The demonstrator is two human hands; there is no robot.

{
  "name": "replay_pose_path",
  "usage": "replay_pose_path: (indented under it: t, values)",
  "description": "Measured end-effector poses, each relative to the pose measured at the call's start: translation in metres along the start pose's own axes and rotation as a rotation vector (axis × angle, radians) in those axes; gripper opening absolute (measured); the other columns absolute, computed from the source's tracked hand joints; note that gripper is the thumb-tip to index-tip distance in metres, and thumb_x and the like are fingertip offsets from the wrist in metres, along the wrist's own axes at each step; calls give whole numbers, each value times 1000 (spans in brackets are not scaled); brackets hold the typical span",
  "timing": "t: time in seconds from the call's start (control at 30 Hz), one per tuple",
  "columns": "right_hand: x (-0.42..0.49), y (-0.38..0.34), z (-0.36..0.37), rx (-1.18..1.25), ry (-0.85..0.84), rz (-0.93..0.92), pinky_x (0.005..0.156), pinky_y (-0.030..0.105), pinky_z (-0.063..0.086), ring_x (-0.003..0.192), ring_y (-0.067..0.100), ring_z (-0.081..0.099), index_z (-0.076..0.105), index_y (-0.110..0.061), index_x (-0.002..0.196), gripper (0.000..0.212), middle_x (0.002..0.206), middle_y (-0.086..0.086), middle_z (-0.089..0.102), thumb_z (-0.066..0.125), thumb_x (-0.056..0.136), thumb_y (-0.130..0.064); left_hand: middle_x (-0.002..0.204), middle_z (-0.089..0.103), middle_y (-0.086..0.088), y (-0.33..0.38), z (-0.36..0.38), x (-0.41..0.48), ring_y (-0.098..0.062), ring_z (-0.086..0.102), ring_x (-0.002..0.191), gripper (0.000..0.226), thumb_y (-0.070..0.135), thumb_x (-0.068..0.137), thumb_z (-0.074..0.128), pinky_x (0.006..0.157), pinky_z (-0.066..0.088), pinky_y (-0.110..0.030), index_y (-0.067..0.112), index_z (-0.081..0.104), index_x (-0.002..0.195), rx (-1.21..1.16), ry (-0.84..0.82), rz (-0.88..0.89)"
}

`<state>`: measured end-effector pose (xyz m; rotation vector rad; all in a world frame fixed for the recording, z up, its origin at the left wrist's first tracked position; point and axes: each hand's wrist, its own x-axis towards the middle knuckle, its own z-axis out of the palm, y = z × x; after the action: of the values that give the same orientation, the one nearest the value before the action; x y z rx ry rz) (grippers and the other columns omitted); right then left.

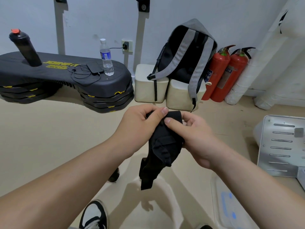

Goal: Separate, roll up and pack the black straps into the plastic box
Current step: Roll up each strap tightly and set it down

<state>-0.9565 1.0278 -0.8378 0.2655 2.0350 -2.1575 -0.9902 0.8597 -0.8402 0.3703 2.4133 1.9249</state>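
A tangled bunch of black straps (162, 149) hangs in front of me, above the floor. My left hand (140, 124) pinches its top end from the left, thumb on top. My right hand (191, 138) grips the same bunch from the right, with the thumb pressed on the fabric just below my left thumb. Loose ends dangle down to about knee height. The clear plastic box (231, 210), with a blue clip on it, lies on the floor at the lower right, partly hidden behind my right forearm.
A black step platform (69, 76) with a water bottle (106, 57) and a charger stands at the back left. A grey backpack (186, 55) rests on two cream blocks, with two red fire extinguishers (226, 73) beside it. A white slotted panel (282, 146) lies at the right. My shoes (94, 215) are below.
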Motion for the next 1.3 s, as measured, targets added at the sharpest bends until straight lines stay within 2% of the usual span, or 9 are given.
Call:
replay_pose_path:
  t: [0.17, 0.27, 0.43, 0.57, 0.63, 0.77, 0.9, 1.1, 1.3]
  values:
    - [-4, -1, -1, -27, -31, -42, 80, 35, 64, 99, 31, 79, 69, -7, 122, 33, 106, 18, 80, 80, 91, -13, 76, 77, 8, 4, -1, -5, 2, 63, 68, 25, 23, 104, 66, 62, 47, -12, 18, 83, 87, 34, -54, 51]
    - [-4, -1, -2, -54, -18, -47, 82, 38, 65, 99, 30, 79, 68, -8, 120, 30, 103, 16, 81, 79, 93, -13, 66, 68, 13, 6, -1, -8, 3, 56, 63, 36, 28, 108, 59, 58, 42, -16, 21, 80, 81, 45, -90, 48]
    - [-2, 3, -1, -254, 62, -65, 87, 43, 64, 96, 22, 78, 67, -18, 110, 19, 100, 5, 79, 75, 93, -22, 90, 71, -24, 2, 0, -9, -29, 63, 75, 56, 53, 105, 43, 77, 55, -53, 8, 76, 95, 173, -147, 14]
    - [0, 4, 0, -327, 85, -96, 89, 44, 64, 95, 18, 76, 65, -21, 106, 14, 98, 0, 78, 68, 92, -22, 96, 70, -23, 2, -5, -6, -17, 60, 79, 50, 46, 106, 45, 82, 58, -48, 4, 71, 109, 107, -257, -153]
    - [0, 5, 0, -345, 67, -99, 88, 45, 64, 95, 19, 75, 63, -22, 104, 12, 97, 0, 76, 66, 93, -21, 95, 73, -9, 5, -8, -6, -11, 65, 81, 38, 32, 113, 45, 81, 61, -35, 6, 73, 116, -16, -325, -295]
    - [-3, 6, 2, -401, 41, -96, 73, 37, 57, 85, 18, 69, 59, -24, 100, 18, 93, 4, 72, 62, 84, -30, 96, 74, -5, 4, -13, -3, -11, 70, 82, 32, 20, 114, 46, 85, 63, -31, 4, 72, 120, -97, -452, -410]
    - [-4, 7, 3, -392, 29, -99, 72, 38, 56, 83, 19, 68, 60, -24, 102, 12, 97, 9, 72, 61, 90, -24, 90, 75, -14, 0, -14, -2, -18, 71, 77, 23, 13, 109, 53, 82, 66, -37, 13, 76, 107, 165, -390, -204]
    - [-4, 1, -2, -279, -21, -126, 71, 27, 55, 80, 10, 66, 67, -22, 105, 23, 89, 0, 70, 65, 95, -1, 68, 61, 6, -11, -15, -3, -10, 53, 66, 18, 20, 102, 56, 62, 41, -28, 20, 68, 89, 505, -226, 258]
    - [-5, -5, 5, -147, 53, -145, 68, 35, 54, 75, 17, 65, 70, -25, 101, 19, 83, 6, 72, 72, 93, -7, 80, 61, 6, -11, -20, -2, -21, 58, 75, 25, 28, 101, 50, 66, 46, -36, 19, 70, 112, 693, -133, 531]
